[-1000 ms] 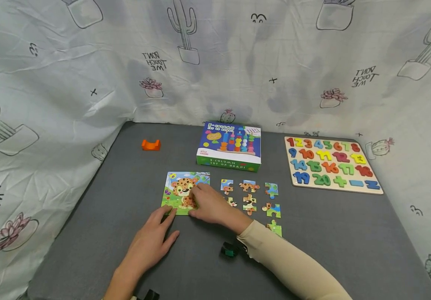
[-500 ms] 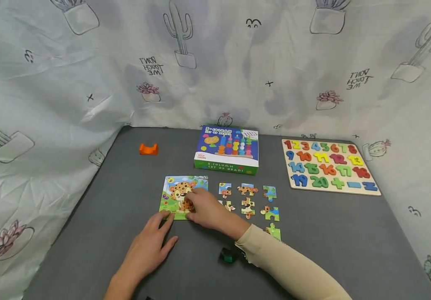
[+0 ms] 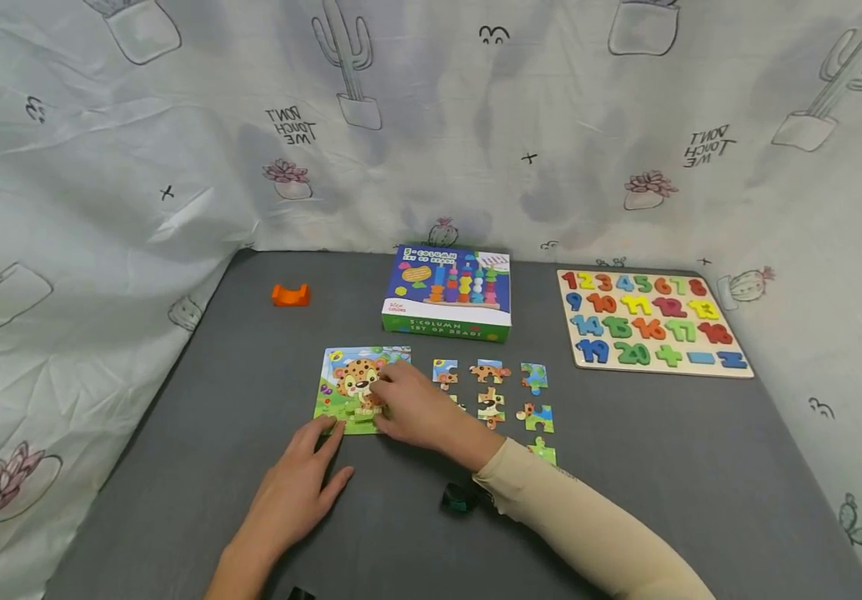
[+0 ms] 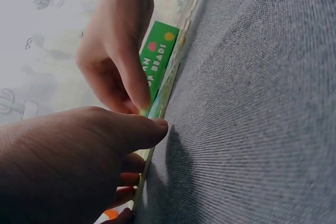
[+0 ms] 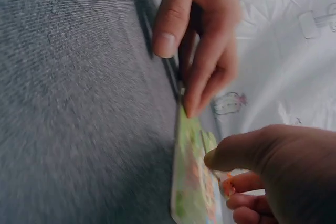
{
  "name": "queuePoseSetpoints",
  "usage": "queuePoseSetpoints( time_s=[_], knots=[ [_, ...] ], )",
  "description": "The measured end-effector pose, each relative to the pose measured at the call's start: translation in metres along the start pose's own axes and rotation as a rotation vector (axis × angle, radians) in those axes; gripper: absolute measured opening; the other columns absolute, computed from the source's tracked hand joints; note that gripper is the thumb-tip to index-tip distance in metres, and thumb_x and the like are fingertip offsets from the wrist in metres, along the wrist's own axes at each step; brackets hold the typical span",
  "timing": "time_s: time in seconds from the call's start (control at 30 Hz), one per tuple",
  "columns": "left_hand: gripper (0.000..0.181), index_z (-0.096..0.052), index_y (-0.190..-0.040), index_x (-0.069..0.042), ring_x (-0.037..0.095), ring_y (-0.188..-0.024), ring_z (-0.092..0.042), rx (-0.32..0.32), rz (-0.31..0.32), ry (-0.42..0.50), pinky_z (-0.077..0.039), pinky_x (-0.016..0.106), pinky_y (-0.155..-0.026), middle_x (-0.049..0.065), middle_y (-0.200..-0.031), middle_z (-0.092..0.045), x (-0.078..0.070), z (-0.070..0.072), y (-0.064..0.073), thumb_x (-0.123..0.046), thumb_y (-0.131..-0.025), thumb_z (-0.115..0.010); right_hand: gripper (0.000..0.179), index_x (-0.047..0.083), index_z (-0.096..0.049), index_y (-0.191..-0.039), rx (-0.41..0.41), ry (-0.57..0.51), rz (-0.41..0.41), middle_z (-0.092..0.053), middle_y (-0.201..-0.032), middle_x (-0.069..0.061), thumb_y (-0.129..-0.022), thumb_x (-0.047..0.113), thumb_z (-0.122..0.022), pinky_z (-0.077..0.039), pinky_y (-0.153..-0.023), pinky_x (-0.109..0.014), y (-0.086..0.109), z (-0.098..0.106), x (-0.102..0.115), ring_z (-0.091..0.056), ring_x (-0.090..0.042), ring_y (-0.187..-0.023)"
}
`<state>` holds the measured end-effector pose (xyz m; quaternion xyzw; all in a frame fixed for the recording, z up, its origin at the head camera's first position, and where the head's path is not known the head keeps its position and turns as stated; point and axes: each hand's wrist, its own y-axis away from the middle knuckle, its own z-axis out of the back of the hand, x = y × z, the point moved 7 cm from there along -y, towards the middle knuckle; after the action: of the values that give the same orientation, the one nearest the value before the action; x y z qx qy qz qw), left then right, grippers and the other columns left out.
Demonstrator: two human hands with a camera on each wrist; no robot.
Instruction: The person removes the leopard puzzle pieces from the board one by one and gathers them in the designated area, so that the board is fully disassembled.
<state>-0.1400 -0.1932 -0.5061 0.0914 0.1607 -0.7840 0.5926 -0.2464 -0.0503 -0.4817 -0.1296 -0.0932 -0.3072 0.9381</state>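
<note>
A square leopard picture puzzle board point(image 3: 328, 393) lies on the grey table. My right hand point(image 3: 422, 410) is over its right half, and thumb and fingertips pinch a puzzle piece point(image 5: 209, 141) with a green edge. The piece is tilted up from the picture in the right wrist view; fingers hide much of it. At the board's lower left edge rests my left hand point(image 3: 298, 477), fingers extended onto the rim, thumb spread. Loose jigsaw pieces point(image 3: 491, 406) lie in rows right of the board, some partly behind my right hand and forearm.
Behind the board stands a blue and green bead-set box point(image 3: 446, 292). A wooden number board point(image 3: 656, 323) lies at the right, and a small orange block point(image 3: 291, 295) at back left. A patterned cloth point(image 3: 431, 125) hangs behind the table.
The green-edged piece under my right fingers now shows tilted up at the picture's lower part. My left hand stays at the board's edge. The head view has shifted slightly.
</note>
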Motion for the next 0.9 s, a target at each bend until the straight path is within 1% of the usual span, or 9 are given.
queuePoseSetpoints(
  time_s=[0.1, 0.13, 0.23, 0.3, 0.37, 0.47, 0.57, 0.7, 0.9],
  knots=[
    [0.061, -0.063, -0.150, 0.001, 0.039, -0.142, -0.051, 0.012, 0.021, 0.003, -0.061, 0.056, -0.088, 0.018, -0.153, -0.053, 0.001, 0.000, -0.001, -0.026, -0.099, -0.084, 0.027, 0.011, -0.077, -0.121, -0.005, -0.047, -0.029, -0.064, -0.111, -0.003, -0.098, 0.025, -0.083, -0.054, -0.087, -0.035, 0.009, 0.010, -0.005, -0.059, -0.020, -0.103],
    [0.061, -0.063, -0.150, 0.002, 0.039, -0.142, -0.051, 0.016, 0.029, 0.005, -0.061, 0.056, -0.088, 0.018, -0.152, -0.053, 0.001, 0.000, -0.002, -0.026, -0.100, -0.084, 0.032, 0.009, -0.076, -0.125, -0.016, -0.061, -0.033, -0.064, -0.112, -0.004, -0.098, 0.025, -0.083, -0.054, -0.086, -0.036, 0.012, 0.015, -0.007, -0.059, -0.021, -0.104],
    [0.059, -0.064, -0.149, 0.002, 0.039, -0.141, -0.051, 0.027, 0.050, 0.009, -0.060, 0.057, -0.089, 0.018, -0.152, -0.054, 0.002, 0.000, -0.004, -0.027, -0.101, -0.082, 0.040, 0.006, -0.074, -0.130, -0.065, -0.091, -0.024, -0.066, -0.115, -0.007, -0.096, 0.024, -0.085, -0.056, -0.085, -0.038, 0.025, 0.029, -0.012, -0.060, -0.023, -0.104],
    [0.059, -0.064, -0.149, 0.002, 0.040, -0.141, -0.052, 0.032, 0.058, 0.008, -0.060, 0.057, -0.090, 0.019, -0.152, -0.054, 0.001, 0.000, -0.004, -0.027, -0.101, -0.082, 0.038, 0.006, -0.074, -0.126, -0.107, -0.111, -0.014, -0.066, -0.114, -0.007, -0.095, 0.021, -0.087, -0.055, -0.082, -0.038, 0.035, 0.038, -0.015, -0.059, -0.022, -0.101],
    [0.060, -0.064, -0.149, 0.002, 0.040, -0.141, -0.052, 0.039, 0.063, 0.004, -0.060, 0.058, -0.091, 0.019, -0.151, -0.054, 0.001, 0.001, -0.003, -0.027, -0.100, -0.083, 0.032, 0.008, -0.074, -0.119, -0.147, -0.123, -0.003, -0.066, -0.111, -0.006, -0.093, 0.020, -0.088, -0.055, -0.079, -0.037, 0.044, 0.046, -0.017, -0.057, -0.021, -0.099],
    [0.059, -0.064, -0.149, 0.002, 0.040, -0.140, -0.052, 0.047, 0.073, -0.010, -0.060, 0.058, -0.090, 0.019, -0.150, -0.055, 0.000, 0.003, -0.003, -0.027, -0.100, -0.083, 0.029, 0.009, -0.073, -0.114, -0.185, -0.134, -0.001, -0.065, -0.108, -0.004, -0.091, 0.017, -0.090, -0.054, -0.079, -0.037, 0.058, 0.057, -0.022, -0.056, -0.020, -0.098],
    [0.058, -0.066, -0.146, 0.003, 0.040, -0.139, -0.053, 0.042, 0.070, -0.035, -0.060, 0.057, -0.093, 0.019, -0.148, -0.056, -0.003, 0.004, -0.007, -0.027, -0.100, -0.082, 0.032, 0.009, -0.074, -0.116, -0.212, -0.124, -0.010, -0.066, -0.108, -0.005, -0.089, 0.016, -0.091, -0.056, -0.080, -0.038, 0.073, 0.069, -0.028, -0.058, -0.021, -0.100],
    [0.053, -0.069, -0.141, 0.006, 0.041, -0.137, -0.055, 0.020, 0.047, -0.064, -0.058, 0.057, -0.097, 0.020, -0.144, -0.059, -0.009, 0.006, -0.012, -0.025, -0.100, -0.083, 0.040, 0.007, -0.076, -0.121, -0.239, -0.115, -0.039, -0.068, -0.109, -0.004, -0.086, 0.015, -0.094, -0.058, -0.080, -0.039, 0.092, 0.082, -0.035, -0.061, -0.021, -0.101],
    [0.048, -0.072, -0.136, 0.007, 0.041, -0.133, -0.058, 0.025, 0.054, -0.075, -0.059, 0.056, -0.094, 0.020, -0.139, -0.061, -0.013, 0.008, -0.015, -0.023, -0.099, -0.083, 0.046, 0.006, -0.076, -0.123, -0.249, -0.097, -0.110, -0.069, -0.110, -0.005, -0.083, 0.016, -0.097, -0.059, -0.080, -0.040, 0.118, 0.089, -0.046, -0.061, -0.021, -0.100]
  ],
)
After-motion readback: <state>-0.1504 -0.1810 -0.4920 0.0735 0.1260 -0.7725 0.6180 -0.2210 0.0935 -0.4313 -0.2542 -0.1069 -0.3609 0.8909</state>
